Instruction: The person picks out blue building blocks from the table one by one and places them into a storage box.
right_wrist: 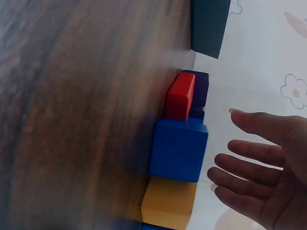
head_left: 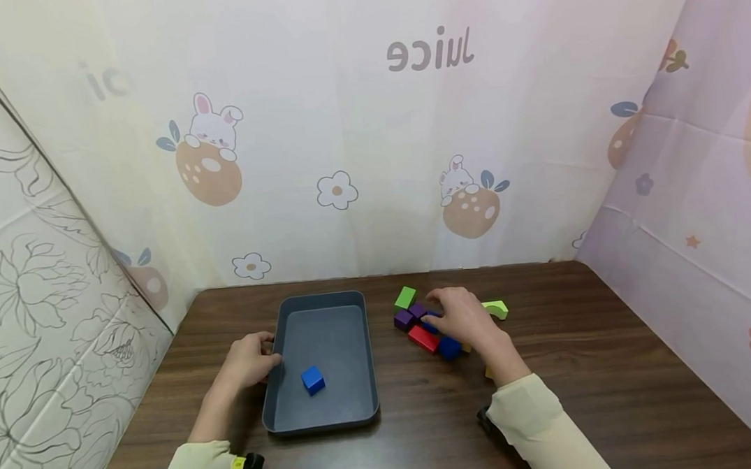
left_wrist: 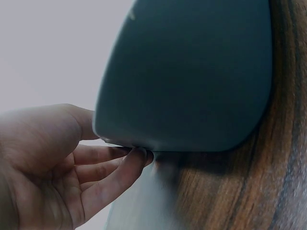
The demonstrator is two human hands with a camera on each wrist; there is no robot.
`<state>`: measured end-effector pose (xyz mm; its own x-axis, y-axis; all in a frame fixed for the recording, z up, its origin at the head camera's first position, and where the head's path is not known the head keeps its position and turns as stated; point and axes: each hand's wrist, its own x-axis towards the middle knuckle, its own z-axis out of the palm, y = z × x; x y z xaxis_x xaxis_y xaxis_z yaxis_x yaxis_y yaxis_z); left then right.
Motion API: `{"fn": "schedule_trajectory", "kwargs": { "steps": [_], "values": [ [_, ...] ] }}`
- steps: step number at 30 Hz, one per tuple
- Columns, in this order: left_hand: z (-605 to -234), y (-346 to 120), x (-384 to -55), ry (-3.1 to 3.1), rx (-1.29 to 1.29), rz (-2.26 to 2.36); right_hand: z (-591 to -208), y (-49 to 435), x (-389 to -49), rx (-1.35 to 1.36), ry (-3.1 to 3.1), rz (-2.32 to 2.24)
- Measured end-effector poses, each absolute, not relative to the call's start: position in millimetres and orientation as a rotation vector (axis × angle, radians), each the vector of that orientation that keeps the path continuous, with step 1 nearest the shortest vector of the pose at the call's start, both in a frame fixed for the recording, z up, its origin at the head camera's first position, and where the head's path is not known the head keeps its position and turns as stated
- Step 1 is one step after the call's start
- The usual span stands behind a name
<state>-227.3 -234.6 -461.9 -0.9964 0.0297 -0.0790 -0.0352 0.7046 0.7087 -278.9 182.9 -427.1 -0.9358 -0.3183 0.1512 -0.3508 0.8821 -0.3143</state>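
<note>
My left hand (head_left: 247, 360) holds the left side of a dark grey tray (head_left: 323, 335), with the thumb at the rim and the fingers along the outer wall. Inside the tray lies a blue cube (head_left: 313, 381). Over a cluster of toy blocks hovers my right hand (head_left: 467, 320), fingers spread and relaxed, nothing between them in the right wrist view. Under and beside it are a red block (head_left: 423, 339), a large blue block (head_left: 449, 348), purple blocks (head_left: 404, 321) and a yellow block (right_wrist: 169, 201). Part of the cluster is hidden behind the right hand.
A green block (head_left: 405, 298) stands at the cluster's back left, and a light green arch block (head_left: 495, 310) lies to its right. The brown wooden table (head_left: 582, 351) reaches back to a printed curtain (head_left: 388, 227). Another curtain (head_left: 682, 200) borders the right side.
</note>
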Motion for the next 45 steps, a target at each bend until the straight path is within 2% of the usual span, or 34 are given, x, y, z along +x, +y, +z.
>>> {"fn": "schedule_trajectory", "kwargs": {
  "steps": [33,45],
  "values": [
    [-461,-235,-227,2.843,0.005,1.157,-440,183,-289,0.371,-3.09,0.6],
    [-460,-233,-227,2.832,0.002,1.168,-438,179,-289,0.415,-3.087,0.594]
  ]
}}
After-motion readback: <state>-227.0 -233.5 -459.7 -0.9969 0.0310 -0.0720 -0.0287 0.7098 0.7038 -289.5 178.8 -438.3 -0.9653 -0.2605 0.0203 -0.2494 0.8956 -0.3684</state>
